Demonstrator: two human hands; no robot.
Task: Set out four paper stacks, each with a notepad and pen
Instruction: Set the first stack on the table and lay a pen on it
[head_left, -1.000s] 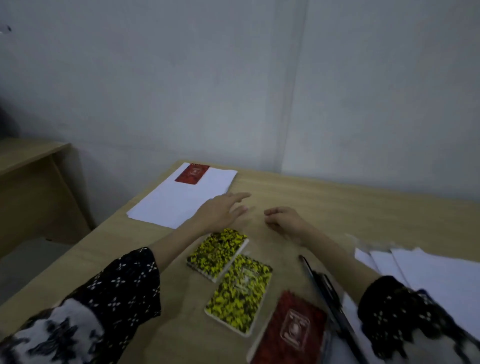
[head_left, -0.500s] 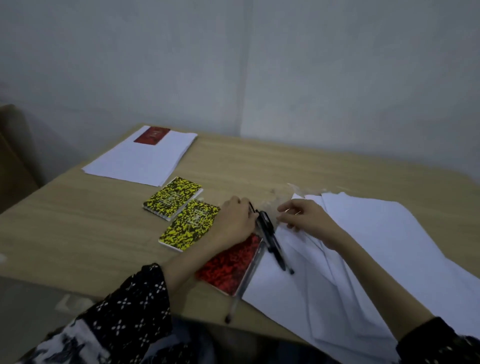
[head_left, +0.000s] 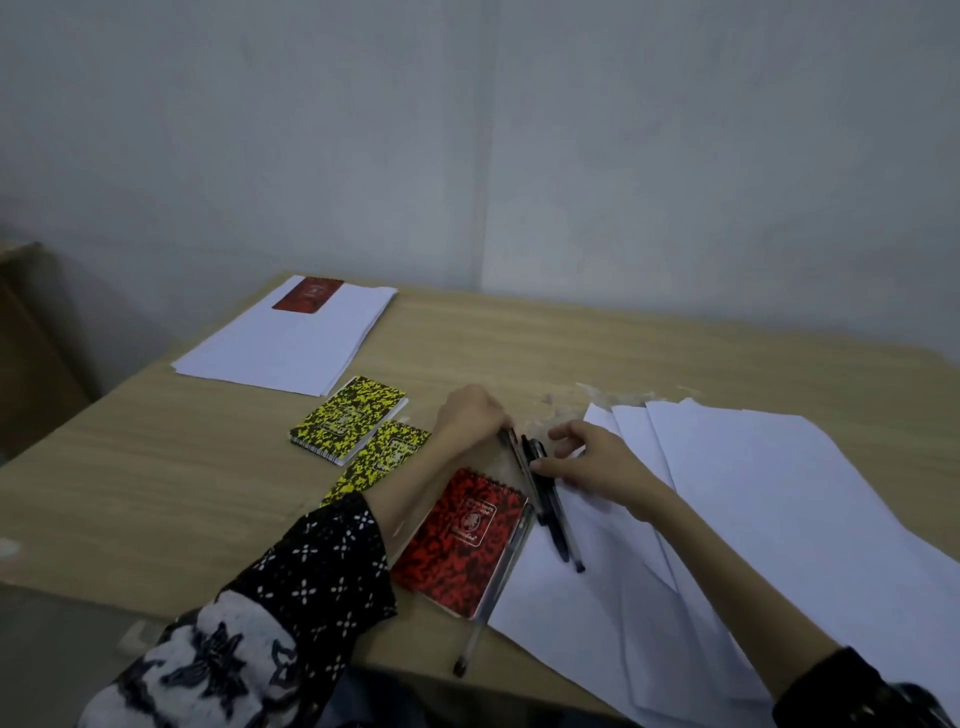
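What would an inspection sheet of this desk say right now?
Surface: wooden desk, worn patch near the middle.
Job's things: far paper stack with a red notepad on its far end, no pen seen there; two yellow notepads overlapping; near red notepad; a pen along its right edge, poking past the desk edge; dark pens bunched between the hands; loose sheets fanned at right.
Clutter: nothing seen.
Hands: left hand curled on the pens' top ends; right hand touching them, its grip unclear.
Cables: nothing seen.
Surroundings: plain wall; another desk at left.
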